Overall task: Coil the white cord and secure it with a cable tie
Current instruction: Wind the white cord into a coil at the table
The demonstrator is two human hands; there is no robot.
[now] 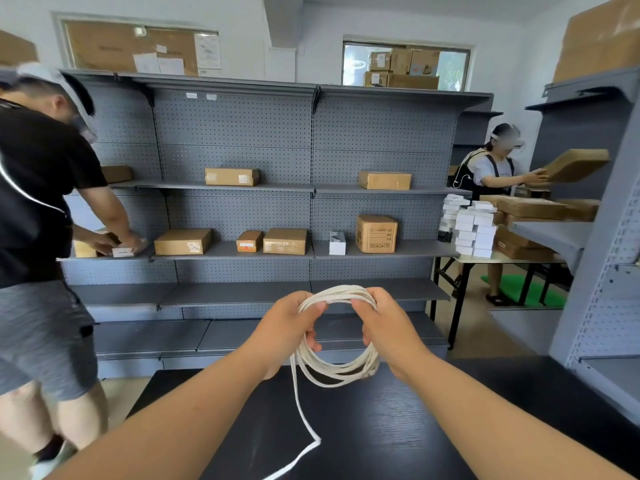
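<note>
The white cord (337, 370) is wound into a round coil of several loops, held up above the black table (398, 427). My left hand (287, 327) grips the coil's left side, thumb over the top strands. My right hand (384, 323) grips the right side near the top. A loose tail hangs from the coil's lower left, bends on the table and runs off the bottom edge of the view. I see no cable tie.
Grey pegboard shelving (311, 168) with cardboard boxes stands behind the table. A person in a black shirt (38, 209) works at the shelves on the left. Another person (495, 174) handles boxes at a folding table on the right.
</note>
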